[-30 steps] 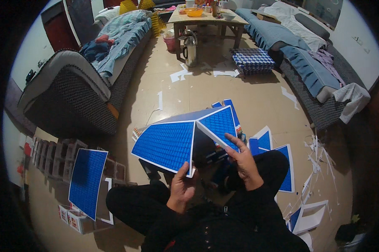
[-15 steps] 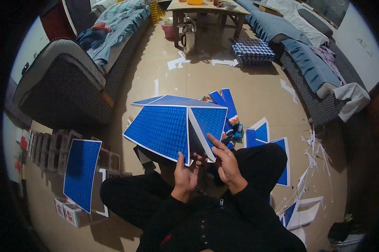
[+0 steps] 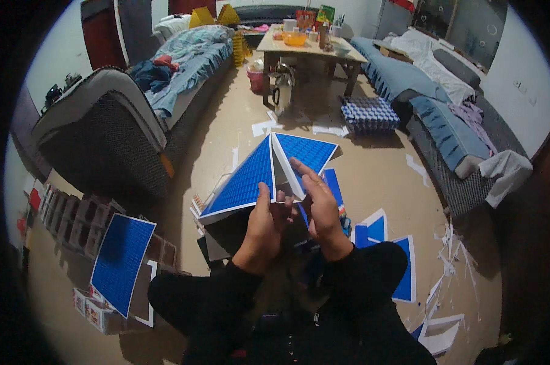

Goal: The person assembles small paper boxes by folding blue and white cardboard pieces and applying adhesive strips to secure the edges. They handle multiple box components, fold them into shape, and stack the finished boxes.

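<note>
A folded cardboard roof point(image 3: 245, 175) with a blue tile pattern and white edges is held up before me. An open gap runs between its left panel and its narrower right panel, widening toward me. My left hand point(image 3: 259, 234) grips the left panel's near corner, thumb on top and fingers underneath, partly hidden. On the other side, my right hand point(image 3: 323, 210) holds the right panel at its white edge flap, with its index finger along the flap. The fingertips of both hands come close together under the gap.
Another blue tile-patterned panel point(image 3: 122, 261) leans at left beside grey brick-like blocks point(image 3: 74, 219). More blue cut pieces point(image 3: 402, 267) and white paper strips point(image 3: 448, 261) lie on the right. Farther off stand a wooden table point(image 3: 311, 52), a flask point(image 3: 282, 91) and sofas point(image 3: 463, 134).
The roof has tilted and turned, so its left panel looks narrower and steeper. Both hands keep hold of its near edges. The head view has tipped up, showing more of the room.
</note>
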Demonstrator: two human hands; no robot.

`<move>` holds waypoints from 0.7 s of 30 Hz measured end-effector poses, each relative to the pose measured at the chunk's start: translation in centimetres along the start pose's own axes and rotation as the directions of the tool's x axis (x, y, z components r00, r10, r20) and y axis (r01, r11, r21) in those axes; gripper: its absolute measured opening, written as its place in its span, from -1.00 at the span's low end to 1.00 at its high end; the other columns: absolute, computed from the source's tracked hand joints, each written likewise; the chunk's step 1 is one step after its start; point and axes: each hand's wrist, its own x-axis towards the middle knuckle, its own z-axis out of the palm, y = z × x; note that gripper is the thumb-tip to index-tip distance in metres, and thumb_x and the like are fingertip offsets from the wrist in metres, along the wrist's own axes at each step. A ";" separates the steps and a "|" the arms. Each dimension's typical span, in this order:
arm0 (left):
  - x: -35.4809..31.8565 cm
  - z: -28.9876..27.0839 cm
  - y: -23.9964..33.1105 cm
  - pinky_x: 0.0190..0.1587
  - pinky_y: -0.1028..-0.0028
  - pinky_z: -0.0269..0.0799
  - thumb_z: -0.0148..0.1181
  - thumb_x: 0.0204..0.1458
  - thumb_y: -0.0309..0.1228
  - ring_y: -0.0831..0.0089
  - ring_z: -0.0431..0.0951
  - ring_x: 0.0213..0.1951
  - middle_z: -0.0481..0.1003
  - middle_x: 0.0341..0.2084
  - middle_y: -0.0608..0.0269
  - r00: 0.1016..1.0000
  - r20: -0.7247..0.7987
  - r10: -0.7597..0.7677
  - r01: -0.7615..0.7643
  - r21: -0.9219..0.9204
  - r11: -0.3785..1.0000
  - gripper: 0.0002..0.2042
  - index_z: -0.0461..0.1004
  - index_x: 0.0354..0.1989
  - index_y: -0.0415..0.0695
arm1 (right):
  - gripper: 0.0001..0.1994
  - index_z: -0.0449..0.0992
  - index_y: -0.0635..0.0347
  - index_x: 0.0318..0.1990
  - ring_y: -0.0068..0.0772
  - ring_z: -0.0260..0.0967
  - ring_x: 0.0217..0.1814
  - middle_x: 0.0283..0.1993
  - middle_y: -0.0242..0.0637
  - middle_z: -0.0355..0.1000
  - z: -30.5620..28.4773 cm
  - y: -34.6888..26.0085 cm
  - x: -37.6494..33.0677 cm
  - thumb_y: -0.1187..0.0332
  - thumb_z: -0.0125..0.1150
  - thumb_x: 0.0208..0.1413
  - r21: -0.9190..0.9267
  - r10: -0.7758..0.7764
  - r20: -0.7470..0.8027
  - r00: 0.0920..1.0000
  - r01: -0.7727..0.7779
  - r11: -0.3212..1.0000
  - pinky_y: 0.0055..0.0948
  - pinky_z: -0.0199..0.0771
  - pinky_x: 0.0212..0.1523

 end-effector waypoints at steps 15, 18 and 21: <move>-7.6 -1.2 -7.0 0.22 0.25 0.20 -0.36 0.29 0.12 0.16 0.30 0.21 0.26 0.23 0.00 0.971 -0.144 -0.191 0.193 -0.001 0.981 -0.37 0.07 0.37 -0.08 | -0.46 0.12 0.26 0.38 -0.12 -0.02 0.45 0.44 -0.03 0.00 -0.2 5.1 -7.7 0.38 -0.31 0.22 -0.538 -0.095 0.113 0.989 0.141 0.831 -0.31 -0.14 0.43; -7.9 -1.2 -7.6 0.22 0.24 0.20 -0.37 0.29 0.12 0.17 0.29 0.21 0.23 0.25 0.00 0.975 -0.124 -0.185 0.186 -0.007 0.983 -0.37 0.04 0.38 -0.07 | -0.46 0.12 0.23 0.38 -0.11 -0.01 0.43 0.43 -0.02 0.01 -0.6 4.9 -8.3 0.37 -0.31 0.23 -0.550 -0.078 0.089 0.993 0.115 0.827 -0.31 -0.12 0.43; -8.2 -0.8 -7.4 0.23 0.22 0.21 -0.38 0.30 0.11 0.16 0.30 0.21 0.22 0.26 0.01 0.975 -0.166 -0.149 0.148 -0.018 0.989 -0.37 0.03 0.38 -0.07 | -0.47 0.12 0.20 0.39 -0.12 0.02 0.41 0.42 -0.02 0.03 -0.7 5.4 -8.5 0.37 -0.30 0.25 -0.580 -0.118 0.100 0.988 0.154 0.800 -0.31 -0.08 0.41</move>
